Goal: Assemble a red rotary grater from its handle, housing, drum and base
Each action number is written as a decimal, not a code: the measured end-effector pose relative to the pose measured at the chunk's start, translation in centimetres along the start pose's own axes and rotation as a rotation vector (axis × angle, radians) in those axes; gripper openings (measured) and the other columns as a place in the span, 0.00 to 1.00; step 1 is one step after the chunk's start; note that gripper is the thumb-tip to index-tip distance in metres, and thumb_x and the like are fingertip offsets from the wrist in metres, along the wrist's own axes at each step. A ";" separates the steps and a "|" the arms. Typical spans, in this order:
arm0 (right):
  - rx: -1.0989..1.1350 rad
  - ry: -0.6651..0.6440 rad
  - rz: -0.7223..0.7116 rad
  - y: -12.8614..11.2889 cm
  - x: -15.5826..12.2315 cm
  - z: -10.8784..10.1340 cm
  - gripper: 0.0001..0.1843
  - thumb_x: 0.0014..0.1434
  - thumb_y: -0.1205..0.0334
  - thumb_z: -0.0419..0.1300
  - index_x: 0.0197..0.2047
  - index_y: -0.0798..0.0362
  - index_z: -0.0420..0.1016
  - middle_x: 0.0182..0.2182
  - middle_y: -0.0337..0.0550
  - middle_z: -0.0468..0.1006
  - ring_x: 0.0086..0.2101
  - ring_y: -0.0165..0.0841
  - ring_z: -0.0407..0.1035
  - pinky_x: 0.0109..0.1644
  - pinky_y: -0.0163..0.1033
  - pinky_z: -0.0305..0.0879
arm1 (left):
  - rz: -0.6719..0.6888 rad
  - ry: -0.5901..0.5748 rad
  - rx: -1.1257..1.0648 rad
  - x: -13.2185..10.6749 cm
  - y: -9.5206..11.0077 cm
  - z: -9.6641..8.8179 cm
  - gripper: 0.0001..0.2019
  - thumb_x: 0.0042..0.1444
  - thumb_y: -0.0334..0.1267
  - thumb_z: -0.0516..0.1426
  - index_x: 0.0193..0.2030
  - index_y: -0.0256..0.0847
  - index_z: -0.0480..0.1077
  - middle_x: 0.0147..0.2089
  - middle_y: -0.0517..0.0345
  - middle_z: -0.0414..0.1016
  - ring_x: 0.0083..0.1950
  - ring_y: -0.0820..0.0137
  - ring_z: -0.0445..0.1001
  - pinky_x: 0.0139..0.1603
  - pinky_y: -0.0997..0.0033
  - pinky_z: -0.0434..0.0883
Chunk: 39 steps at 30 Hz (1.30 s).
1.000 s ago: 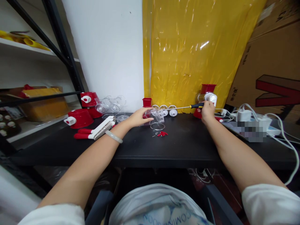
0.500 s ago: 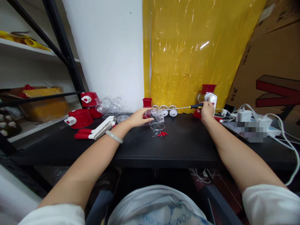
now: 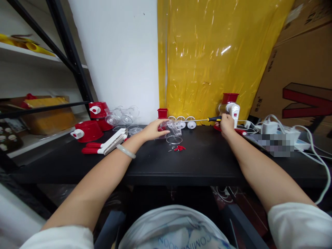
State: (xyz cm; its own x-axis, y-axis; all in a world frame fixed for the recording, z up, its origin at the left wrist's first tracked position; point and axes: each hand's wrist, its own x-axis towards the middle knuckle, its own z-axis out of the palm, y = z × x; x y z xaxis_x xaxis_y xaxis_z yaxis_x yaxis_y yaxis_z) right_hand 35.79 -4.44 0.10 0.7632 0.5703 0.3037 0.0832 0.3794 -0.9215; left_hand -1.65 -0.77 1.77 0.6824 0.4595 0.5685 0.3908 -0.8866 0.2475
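Observation:
My left hand (image 3: 155, 130) grips a clear plastic housing (image 3: 175, 128) with a round rim, lying tilted on the black table (image 3: 155, 162). My right hand (image 3: 226, 124) is closed around the yellow-and-black handle of a long screwdriver (image 3: 214, 119). Its thin shaft runs level to the left, and the tip meets the clear housing; the exact contact spot is too small to make out. Just in front of the housing lie a small red plastic part (image 3: 180, 148) and several tiny metal pieces (image 3: 171, 148). Behind the shaft stand white-and-clear round parts (image 3: 191, 123).
Left on the table are red bases with white knobs (image 3: 89, 131), white-and-red handles (image 3: 114, 141) and clear housings (image 3: 127, 116). A red-and-white assembled device (image 3: 234, 110) stands behind my right hand. Chargers and cables (image 3: 272, 128) and a tablet-like object (image 3: 269, 143) lie at right.
My right hand has shifted slightly left along with the screwdriver handle. My left hand and the clear housing stay in place.

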 end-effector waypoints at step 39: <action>0.178 -0.109 0.087 -1.1 -0.5 -0.3 0.09 0.55 0.62 0.47 0.34 0.52 0.67 0.19 0.34 0.71 0.13 0.27 0.65 0.14 0.30 0.60 | -0.018 -0.001 0.005 -0.1 0.0 0.0 0.31 0.55 0.49 0.60 0.63 0.41 0.62 0.63 0.47 0.67 0.62 0.60 0.66 0.65 0.56 0.61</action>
State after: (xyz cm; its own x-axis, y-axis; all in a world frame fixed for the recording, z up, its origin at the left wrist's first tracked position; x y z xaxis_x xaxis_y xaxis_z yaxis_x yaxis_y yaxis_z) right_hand 35.49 -5.42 0.91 0.6882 0.6781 0.2579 -0.1021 0.4425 -0.8909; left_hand -1.71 -0.83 1.73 0.6757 0.4752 0.5635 0.4058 -0.8780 0.2537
